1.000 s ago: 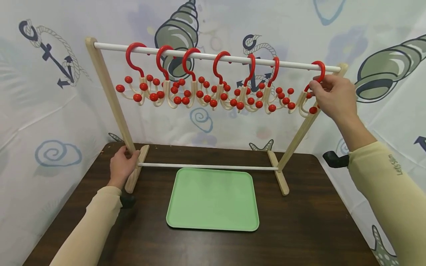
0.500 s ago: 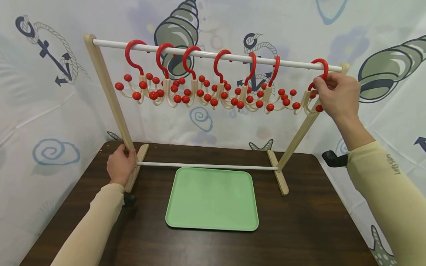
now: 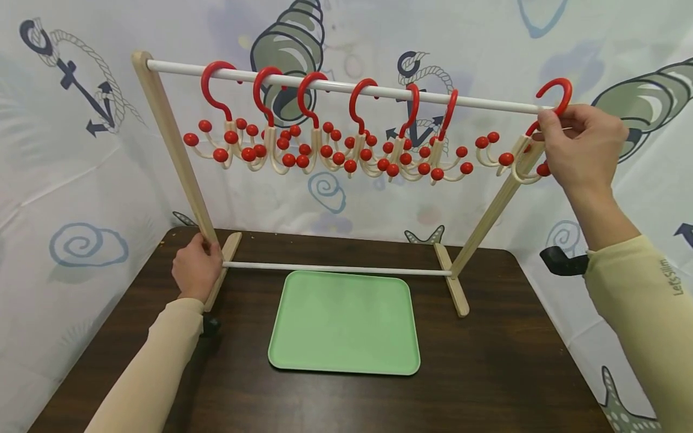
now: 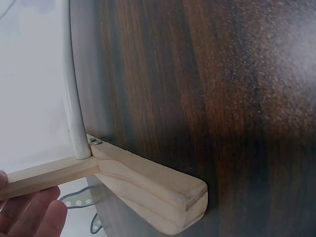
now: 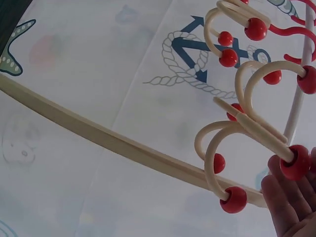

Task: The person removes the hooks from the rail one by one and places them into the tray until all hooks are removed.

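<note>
So the right hand (image 3: 582,147) is pinching a red-hooked hanger (image 3: 527,144) by its stem at the far right end of the white top rail (image 3: 346,89). Its red hook sits up above the rail's end, right by the top of the right wooden post (image 3: 498,198), and the cream arms with red ball tips dangle below the fingers. In the right wrist view you can see those curved arms and red balls close up, with fingertips (image 5: 284,197) touching the lowest ones.

Six more hangers (image 3: 325,129) hang along the rail to the left, bunched fairly close, well apart from the held one.

The left hand (image 3: 196,272) is wrapped around the bottom of the left wooden post (image 3: 173,150), just above its foot (image 4: 153,190) on the dark wooden table (image 3: 487,361).

A green tray (image 3: 344,325) lies flat on the table, just on the near side of the rack's lower white bar (image 3: 335,270).
</note>
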`<state>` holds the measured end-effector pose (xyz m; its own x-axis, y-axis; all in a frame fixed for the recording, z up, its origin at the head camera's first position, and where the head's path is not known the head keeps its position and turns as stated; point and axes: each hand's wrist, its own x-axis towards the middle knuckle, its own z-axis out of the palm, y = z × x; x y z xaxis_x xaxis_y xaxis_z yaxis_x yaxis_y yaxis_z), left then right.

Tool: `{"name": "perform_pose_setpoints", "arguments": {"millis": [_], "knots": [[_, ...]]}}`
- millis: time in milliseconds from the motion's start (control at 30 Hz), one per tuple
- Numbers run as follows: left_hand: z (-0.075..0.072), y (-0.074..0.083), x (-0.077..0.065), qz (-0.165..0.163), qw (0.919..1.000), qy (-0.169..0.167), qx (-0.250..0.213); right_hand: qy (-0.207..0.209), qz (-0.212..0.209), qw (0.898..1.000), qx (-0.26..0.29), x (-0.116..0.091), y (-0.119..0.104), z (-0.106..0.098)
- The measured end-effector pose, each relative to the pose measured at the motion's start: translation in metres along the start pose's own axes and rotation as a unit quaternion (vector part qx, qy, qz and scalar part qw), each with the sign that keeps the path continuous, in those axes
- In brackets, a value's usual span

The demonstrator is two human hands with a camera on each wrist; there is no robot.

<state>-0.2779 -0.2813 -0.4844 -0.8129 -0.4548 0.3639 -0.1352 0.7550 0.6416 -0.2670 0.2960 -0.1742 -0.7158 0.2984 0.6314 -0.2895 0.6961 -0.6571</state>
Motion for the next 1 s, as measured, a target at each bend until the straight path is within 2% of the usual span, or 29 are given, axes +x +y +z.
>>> {"name": "perform_pose_setpoints", "arguments": {"millis": [133,300,500,700,867,1000], "knots": [[0.001,0.002,-0.001,0.003,1.0,-0.003,0.005,-0.001,-0.006,1.0,0.004,-0.005,0.001,-0.012],[-0.002,0.003,-0.002,0.011,0.9999,0.001,0.009,-0.021,-0.014,0.999,-0.031,-0.017,0.005,-0.021],[-0.004,0.003,0.0,0.015,0.9996,0.002,0.022,-0.068,-0.041,0.994,-0.068,-0.048,0.019,-0.019],[-0.007,0.005,0.001,0.016,0.9995,-0.007,0.024,-0.14,-0.072,0.984,-0.086,-0.095,0.042,0.006],[-0.008,0.006,0.001,0.025,0.9994,-0.004,0.022,-0.205,-0.077,0.973,-0.07,-0.132,0.066,0.036],[-0.006,0.005,0.003,0.026,0.9993,-0.001,0.027,-0.249,-0.065,0.964,-0.064,-0.157,0.083,0.063]]}}
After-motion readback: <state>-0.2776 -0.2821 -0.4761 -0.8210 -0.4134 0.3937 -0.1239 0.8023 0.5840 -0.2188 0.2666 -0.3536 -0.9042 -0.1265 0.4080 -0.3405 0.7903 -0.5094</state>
